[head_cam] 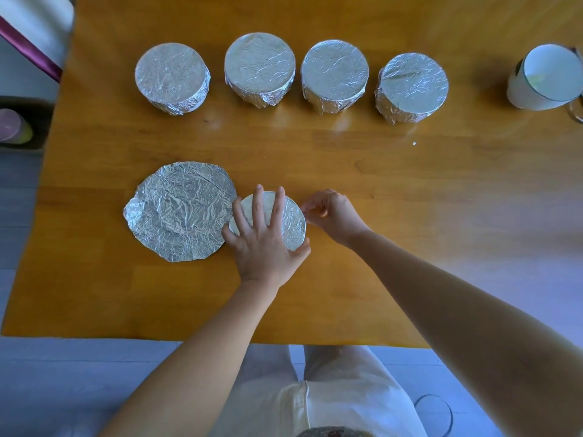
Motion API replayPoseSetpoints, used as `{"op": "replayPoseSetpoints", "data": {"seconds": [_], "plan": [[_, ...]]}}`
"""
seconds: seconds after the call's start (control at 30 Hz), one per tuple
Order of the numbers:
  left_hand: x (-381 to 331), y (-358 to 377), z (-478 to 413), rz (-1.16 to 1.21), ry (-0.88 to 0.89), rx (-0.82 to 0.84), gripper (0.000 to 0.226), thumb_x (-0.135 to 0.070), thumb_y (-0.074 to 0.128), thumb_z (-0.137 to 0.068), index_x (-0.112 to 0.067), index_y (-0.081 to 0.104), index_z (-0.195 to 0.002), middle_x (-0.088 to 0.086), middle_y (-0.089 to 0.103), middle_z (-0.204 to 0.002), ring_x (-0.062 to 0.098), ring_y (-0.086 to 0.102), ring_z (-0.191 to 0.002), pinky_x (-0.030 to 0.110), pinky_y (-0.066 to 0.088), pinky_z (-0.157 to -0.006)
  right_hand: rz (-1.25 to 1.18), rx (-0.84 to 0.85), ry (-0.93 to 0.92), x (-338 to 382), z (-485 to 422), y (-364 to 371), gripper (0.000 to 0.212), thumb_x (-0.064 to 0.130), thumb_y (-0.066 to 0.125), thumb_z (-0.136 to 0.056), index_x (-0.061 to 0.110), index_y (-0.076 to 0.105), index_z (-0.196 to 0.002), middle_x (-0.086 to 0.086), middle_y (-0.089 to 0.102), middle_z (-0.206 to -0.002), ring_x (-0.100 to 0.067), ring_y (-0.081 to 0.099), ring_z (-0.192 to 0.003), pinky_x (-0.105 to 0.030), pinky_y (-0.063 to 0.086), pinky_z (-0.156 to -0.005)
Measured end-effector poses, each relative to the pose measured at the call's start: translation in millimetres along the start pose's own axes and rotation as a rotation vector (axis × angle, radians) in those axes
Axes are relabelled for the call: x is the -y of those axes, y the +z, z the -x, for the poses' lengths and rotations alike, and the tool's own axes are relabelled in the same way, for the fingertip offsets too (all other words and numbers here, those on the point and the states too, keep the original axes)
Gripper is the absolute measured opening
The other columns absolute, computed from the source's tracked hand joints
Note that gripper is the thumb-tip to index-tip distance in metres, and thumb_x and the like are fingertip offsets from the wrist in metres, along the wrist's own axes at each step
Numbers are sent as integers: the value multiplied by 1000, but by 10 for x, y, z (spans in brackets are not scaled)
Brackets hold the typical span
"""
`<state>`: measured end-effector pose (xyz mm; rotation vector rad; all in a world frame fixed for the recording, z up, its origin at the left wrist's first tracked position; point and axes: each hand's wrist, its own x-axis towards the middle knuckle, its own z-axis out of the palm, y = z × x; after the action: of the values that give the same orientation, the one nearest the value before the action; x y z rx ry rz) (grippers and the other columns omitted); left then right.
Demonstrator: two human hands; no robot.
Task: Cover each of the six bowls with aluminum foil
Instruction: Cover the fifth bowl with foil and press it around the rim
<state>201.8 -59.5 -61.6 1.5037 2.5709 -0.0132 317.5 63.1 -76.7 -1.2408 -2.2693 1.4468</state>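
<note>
Several foil-covered bowls stand in a row at the back of the wooden table, from the leftmost to the rightmost. Nearer me stands another bowl with foil over its top. My left hand lies flat on that foil with fingers spread, pressing down. My right hand has its fingers curled against the bowl's right rim, pinching the foil there. A loose crumpled round foil sheet lies flat just left of this bowl, touching it.
A white mug-like cup with a clear handle lies tipped at the far right edge. A clear glass sits low by my lap. The table's left edge borders a floor with a pink-yellow object.
</note>
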Motion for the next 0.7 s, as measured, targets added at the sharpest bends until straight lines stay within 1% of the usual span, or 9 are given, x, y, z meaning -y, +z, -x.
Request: {"op": "replayPoseSetpoints", "data": {"seconds": [0.1, 0.17, 0.23, 0.3, 0.4, 0.47, 0.53, 0.6, 0.7], "plan": [[2, -3, 2, 9, 0, 0, 99, -76, 46, -72, -36, 13, -157, 2, 15, -164, 41, 21, -143, 57, 35, -97, -80, -65, 66, 14, 67, 85, 11, 3, 67, -82, 14, 66, -84, 9, 63, -78, -2, 53, -67, -17, 43, -67], [-1, -2, 5, 13, 0, -6, 99, -76, 46, -72, -36, 14, -157, 2, 16, -164, 41, 22, -143, 57, 35, -96, -182, -112, 156, 22, 124, 162, 7, 2, 65, -83, 9, 66, -84, 8, 65, -73, 0, 53, -59, -17, 43, -62], [-3, 1, 5, 7, -1, -11, 99, -77, 46, -73, -36, 15, -157, 2, 17, -164, 42, 23, -143, 57, 34, -96, -301, -122, 246, 47, 164, 212, 7, 1, 63, -85, 7, 68, -84, 5, 65, -68, -1, 55, -55, -16, 44, -57], [-3, 6, 2, -2, 3, -9, 100, -80, 45, -73, -36, 14, -157, 2, 16, -164, 42, 23, -143, 57, 34, -96, -387, -127, 306, 73, 187, 222, 9, 1, 62, -86, 4, 69, -86, -3, 68, -69, -7, 59, -55, -18, 47, -56], [-3, 13, 3, -11, 7, -8, 102, -80, 44, -72, -35, 12, -157, 3, 15, -164, 42, 22, -143, 57, 33, -97, -438, -115, 327, 90, 228, 179, 14, 1, 59, -89, 0, 73, -90, -8, 70, -73, -6, 63, -58, -19, 50, -61], [-2, 19, 2, -9, 9, -6, 102, -81, 43, -72, -35, 12, -157, 3, 16, -164, 42, 22, -143, 57, 33, -97, -500, -67, 322, 85, 278, 140, 19, 4, 56, -92, 0, 75, -94, -13, 73, -81, -10, 66, -69, -22, 53, -67], [0, 18, -2, -8, 8, -13, 102, -81, 41, -71, -35, 13, -157, 4, 17, -164, 42, 23, -143, 57, 34, -96, -584, -9, 314, 66, 322, 116, 22, 10, 56, -96, 1, 76, -96, -16, 74, -90, -16, 68, -79, -26, 55, -75], [3, 13, 0, -7, 7, -14, 101, -81, 41, -71, -35, 14, -157, 4, 17, -164, 42, 24, -142, 57, 34, -96, -665, -12, 317, 69, 357, 135, 23, 16, 57, -98, 1, 75, -96, -13, 74, -90, -15, 69, -81, -25, 54, -76], [-4, 4, 3, 5, -5, -25, 98, -78, 40, -72, -34, 17, -157, 4, 20, -163, 42, 25, -142, 57, 34, -96, -760, -154, 378, 143, 395, 278, 22, 15, 59, -97, -1, 73, -93, -5, 73, -80, -6, 66, -69, -18, 50, -68]]}}
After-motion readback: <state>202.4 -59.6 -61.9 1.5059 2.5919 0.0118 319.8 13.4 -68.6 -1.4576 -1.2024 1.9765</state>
